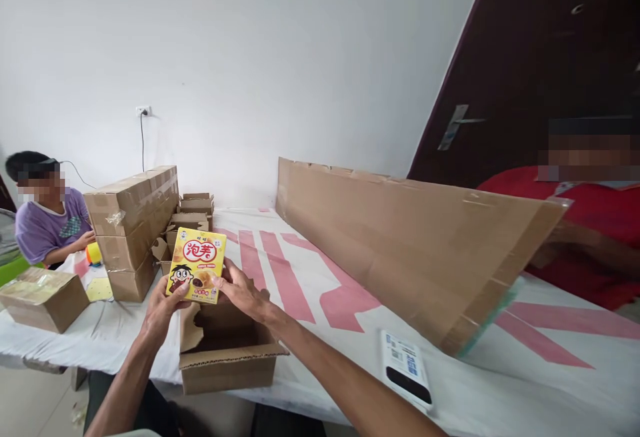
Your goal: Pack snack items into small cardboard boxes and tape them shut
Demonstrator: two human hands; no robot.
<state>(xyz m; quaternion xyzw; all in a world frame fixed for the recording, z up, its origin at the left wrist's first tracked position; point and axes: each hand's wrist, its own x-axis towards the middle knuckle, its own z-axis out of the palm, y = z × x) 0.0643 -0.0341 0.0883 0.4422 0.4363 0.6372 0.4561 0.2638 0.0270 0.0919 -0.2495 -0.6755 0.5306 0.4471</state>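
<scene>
Head view: left hand (166, 298) and right hand (241, 287) together grip the yellow snack box (197, 265), held at eleven o'clock from the open carton (227, 371); stacked cardboard boxes (127, 233) stand at the snack box's ten o'clock, a white object (404, 360) lies on the table (325, 367) at the carton's three o'clock

The left hand (163, 305), the right hand (243, 290) and both forearms (327, 363) are bare. The person wears dark trousers (156, 409), and some pale clothing (133, 433) shows at the bottom edge.
</scene>
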